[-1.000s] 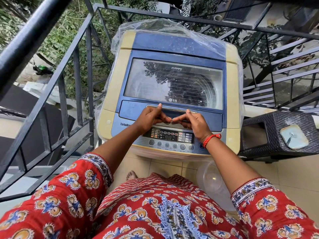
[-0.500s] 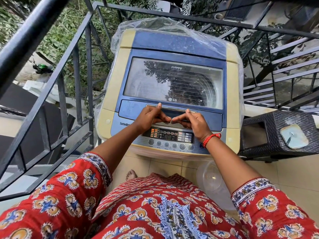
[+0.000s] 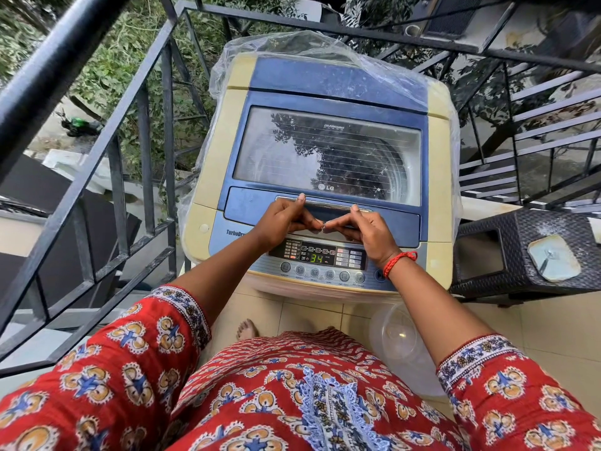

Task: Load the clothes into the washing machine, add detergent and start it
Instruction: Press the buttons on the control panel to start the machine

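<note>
The washing machine (image 3: 325, 177) stands against the railing (image 3: 97, 151), its glass lid (image 3: 325, 154) down. Both hands grasp the lid handle (image 3: 325, 206) at the lid's near edge: the left hand (image 3: 283, 222) and right hand (image 3: 370, 232) curl fingers under it, thumbs on top, probably to lift the lid evenly. Below the handle, the control panel (image 3: 322, 258) reads 34.

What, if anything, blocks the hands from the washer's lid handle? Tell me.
Nothing visible does. The left hand and right hand already rest on the lid handle, thumbs on its upper edge. The plastic cover lies bunched at the back.
</note>
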The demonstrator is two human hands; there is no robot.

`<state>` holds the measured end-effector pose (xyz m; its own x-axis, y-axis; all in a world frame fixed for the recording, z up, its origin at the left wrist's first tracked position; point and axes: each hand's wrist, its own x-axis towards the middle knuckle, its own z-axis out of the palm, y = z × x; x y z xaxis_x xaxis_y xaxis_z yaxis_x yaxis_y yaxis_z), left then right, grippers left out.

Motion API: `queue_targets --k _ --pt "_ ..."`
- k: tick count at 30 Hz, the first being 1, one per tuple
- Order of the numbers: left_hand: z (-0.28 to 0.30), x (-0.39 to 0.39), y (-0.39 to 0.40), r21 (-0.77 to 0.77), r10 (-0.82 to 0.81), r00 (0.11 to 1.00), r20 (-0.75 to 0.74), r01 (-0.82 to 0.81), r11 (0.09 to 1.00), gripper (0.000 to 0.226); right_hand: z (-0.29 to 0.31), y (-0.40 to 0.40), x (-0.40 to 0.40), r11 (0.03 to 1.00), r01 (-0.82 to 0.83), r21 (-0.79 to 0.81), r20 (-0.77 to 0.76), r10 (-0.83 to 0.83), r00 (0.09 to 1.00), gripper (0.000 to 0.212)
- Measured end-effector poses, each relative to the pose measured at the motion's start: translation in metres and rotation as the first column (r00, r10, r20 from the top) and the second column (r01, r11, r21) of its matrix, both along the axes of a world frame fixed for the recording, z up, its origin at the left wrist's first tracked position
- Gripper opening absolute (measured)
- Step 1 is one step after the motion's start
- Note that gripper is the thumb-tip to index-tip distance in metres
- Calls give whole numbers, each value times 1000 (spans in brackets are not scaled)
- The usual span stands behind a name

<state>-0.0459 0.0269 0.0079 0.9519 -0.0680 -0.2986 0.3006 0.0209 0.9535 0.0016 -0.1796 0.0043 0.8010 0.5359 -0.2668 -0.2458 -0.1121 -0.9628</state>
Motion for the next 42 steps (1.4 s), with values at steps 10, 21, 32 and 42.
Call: queue_targets --k 10,21,32,42 --pt "1 0 1 21 -17 1000 11 17 1000 63 -1 0 1 1000 -1 -5 1 1 1000 56" --pt "-1 2 2 6 -28 1000 11 28 1000 63 0 1 2 1000 -1 -13 4 1 1000 57" --pt "-5 2 3 14 -21 1000 23 21 1000 63 -1 2 1 1000 4 -11 3 -4 1000 57" --pt "-1 -7 -12 33 116 993 35 -118 993 62 -7 8 -12 988 144 -52 129 -136 982 52"
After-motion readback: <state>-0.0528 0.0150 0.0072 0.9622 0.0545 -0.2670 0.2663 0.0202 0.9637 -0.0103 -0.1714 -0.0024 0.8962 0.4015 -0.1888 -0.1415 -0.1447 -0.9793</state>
